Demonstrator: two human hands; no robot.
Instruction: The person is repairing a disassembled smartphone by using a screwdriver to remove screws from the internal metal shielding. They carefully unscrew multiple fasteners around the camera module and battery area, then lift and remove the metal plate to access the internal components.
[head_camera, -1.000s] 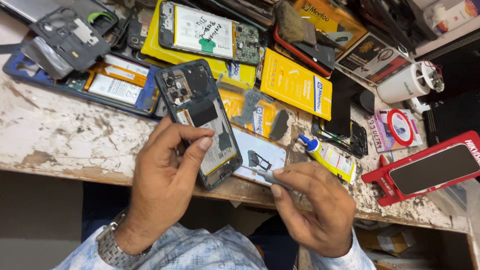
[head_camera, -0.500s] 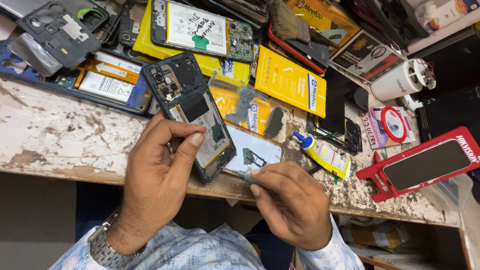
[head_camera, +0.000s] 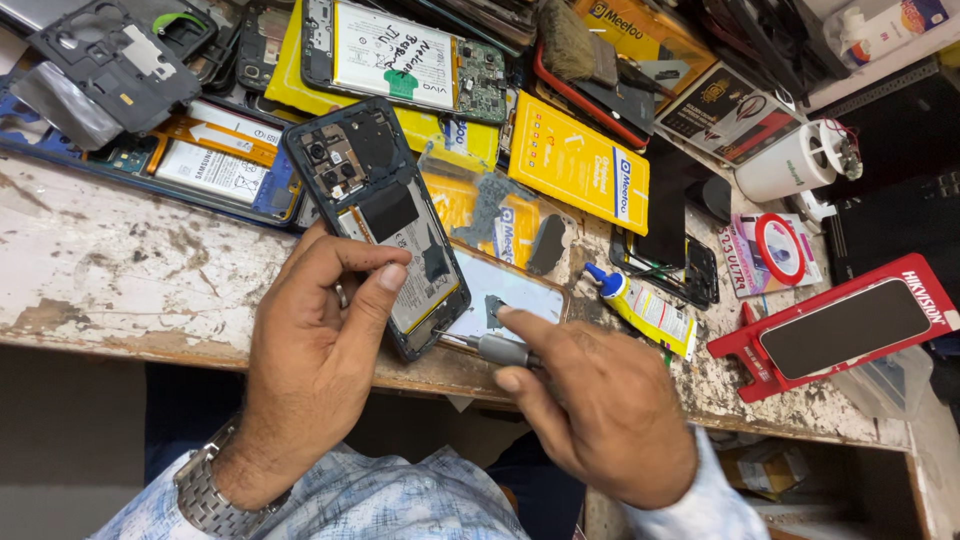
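With your left hand (head_camera: 320, 350) pinning the opened phone (head_camera: 385, 225) to the desk (head_camera: 100, 270), keep the screwdriver (head_camera: 490, 347) (pinched in your closed right hand (head_camera: 600, 410)) square to the screw and press lightly.

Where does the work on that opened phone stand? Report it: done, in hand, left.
Done: the opened phone has its back cover off, with camera modules and battery exposed. In hand: the left hand steadies the phone on the worn bench, while the right hand puts a small screwdriver to its lower end. Left: the phone is not closed, and its loose parts lie nearby.
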